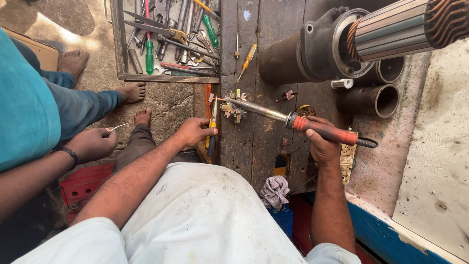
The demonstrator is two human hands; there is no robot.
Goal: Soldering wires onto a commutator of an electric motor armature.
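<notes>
A white garment (195, 220) over the person's lap fills the foreground at 6 o'clock, both bare forearms reaching out from it over a dark wooden workbench (254, 58). The right hand (322, 142), at 3 o'clock of centre, is wrapped tight around the red handle of a large soldering iron (293, 120), whose long metal barrel runs toward 9 o'clock with its tip touching a small metal brush holder (233, 108) on the bench. The left hand (195, 131) is curled around yellow-handled pliers (212, 129), their nose pointing toward 12 o'clock at the same small part, just beside the iron's tip.

At 12 to 2 o'clock, a motor armature (400, 29) with copper windings juts from a dark housing (312, 49), with two pipe ends (381, 93) below it. At 11 o'clock, a wooden tray (166, 77) holds screwdrivers, scissors and wrenches; a yellow-handled screwdriver (246, 58) lies on the bench just right of it. A crumpled grey rag (274, 190) sits at 5 o'clock.

At 9 o'clock, a co-worker in a teal shirt (24, 102) pinches a thin wire (117, 127) in one hand (93, 144), bare feet on the stone floor (166, 102).
</notes>
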